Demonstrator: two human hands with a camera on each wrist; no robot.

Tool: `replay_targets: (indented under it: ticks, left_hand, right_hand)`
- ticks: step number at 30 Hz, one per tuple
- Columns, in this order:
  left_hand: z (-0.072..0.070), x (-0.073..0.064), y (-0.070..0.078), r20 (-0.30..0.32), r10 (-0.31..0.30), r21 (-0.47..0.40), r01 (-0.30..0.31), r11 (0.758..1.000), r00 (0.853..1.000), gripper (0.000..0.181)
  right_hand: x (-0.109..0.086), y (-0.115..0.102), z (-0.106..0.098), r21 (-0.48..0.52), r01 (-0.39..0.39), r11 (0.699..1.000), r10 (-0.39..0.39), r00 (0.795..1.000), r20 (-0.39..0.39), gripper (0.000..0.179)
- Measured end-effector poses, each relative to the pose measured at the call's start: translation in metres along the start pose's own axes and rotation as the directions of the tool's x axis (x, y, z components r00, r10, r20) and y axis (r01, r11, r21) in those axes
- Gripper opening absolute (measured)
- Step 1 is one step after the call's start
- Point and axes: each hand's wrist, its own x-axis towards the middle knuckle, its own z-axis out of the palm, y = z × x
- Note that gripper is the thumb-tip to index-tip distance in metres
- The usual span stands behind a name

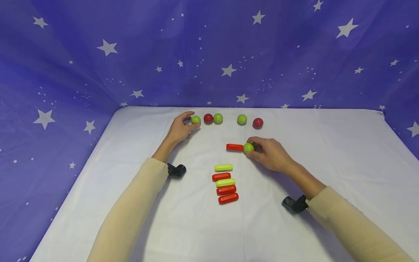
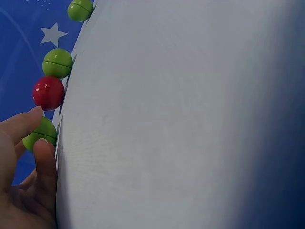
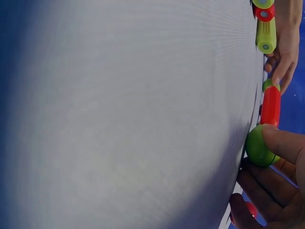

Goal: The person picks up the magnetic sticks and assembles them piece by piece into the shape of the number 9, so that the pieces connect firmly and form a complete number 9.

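In the head view my left hand [image 1: 179, 128] is at the left end of a row of balls, its thumb and forefinger around a green ball [image 1: 195, 120]. The left wrist view has that green ball [image 2: 42, 133] between the two fingertips, with a glossy red ball [image 2: 48, 93] right beside it. My right hand [image 1: 270, 153] pinches another green ball [image 1: 248, 147] between thumb and fingers. Against this ball's left side sits the end of a red rod [image 1: 234, 147]. From the right wrist, the thumb presses on the held green ball [image 3: 260, 147], and the red rod [image 3: 270, 106] extends beyond it.
Along the back edge of the white-covered table [image 1: 196, 225] are more balls: a green ball [image 1: 218, 118], a green ball [image 1: 242, 119] and a red ball [image 1: 258, 123]. A column of red and yellow-green rods [image 1: 226, 183] lies in the middle. Behind hangs a blue star-patterned cloth [image 1: 209, 43].
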Motion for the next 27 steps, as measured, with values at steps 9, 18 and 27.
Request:
replay_targets:
  ticks: [9, 18, 27]
  left_hand:
    - [0.0001, -0.001, -0.0013, -0.016, 0.004, -0.002, -0.004, 1.0, 1.0, 0.048]
    - [0.0006, -0.0024, -0.0004, -0.036, -0.013, -0.01, 0.012, 1.0, 0.999, 0.047]
    - [0.0016, -0.003, -0.0022, -0.034, -0.01, -0.023, 0.01, 1.0, 0.999, 0.049]
  right_hand:
    - [0.0012, 0.0012, -0.0005, -0.007, 0.017, 1.0, -0.017, 1.0, -0.009, 0.035]
    - [0.0017, 0.0011, -0.0004, -0.008, 0.004, 1.0, -0.004, 1.0, 0.0, 0.037]
    - [0.0005, 0.0005, 0.0003, -0.003, -0.004, 1.0, 0.004, 1.0, 0.003, 0.036]
